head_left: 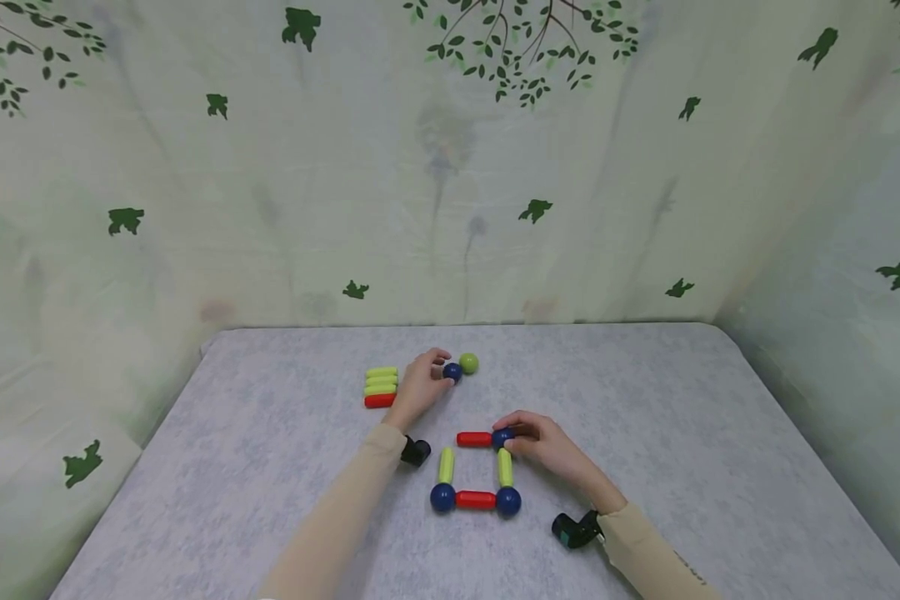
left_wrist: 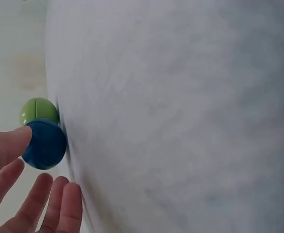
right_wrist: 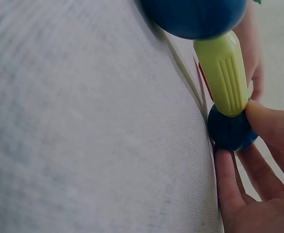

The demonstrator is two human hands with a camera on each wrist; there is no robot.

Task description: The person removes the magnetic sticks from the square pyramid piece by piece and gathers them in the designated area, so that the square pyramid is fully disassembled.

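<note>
My left hand point(head_left: 420, 385) reaches around a dark blue ball point(head_left: 452, 372) near the table's back. In the left wrist view the thumb point(left_wrist: 8, 145) touches that ball while the other fingers are spread below it. A green ball point(head_left: 468, 362) lies just beyond. My right hand point(head_left: 543, 446) pinches another blue ball point(right_wrist: 231, 132) at the top right corner of a rod-and-ball frame. From this corner ball a red rod point(head_left: 474, 439) points left and a yellow-green rod point(head_left: 505, 468) runs down to a blue ball point(head_left: 508, 502). A lower red rod point(head_left: 476, 500) leads to the bottom left blue ball point(head_left: 442, 497).
A second upright yellow-green rod point(head_left: 446, 467) stands on the frame's left side. Left of my left hand, several yellow-green rods point(head_left: 381, 381) lie stacked beside a red rod point(head_left: 378, 401). A leaf-patterned cloth point(head_left: 450, 208) hangs behind the grey table point(head_left: 270, 467).
</note>
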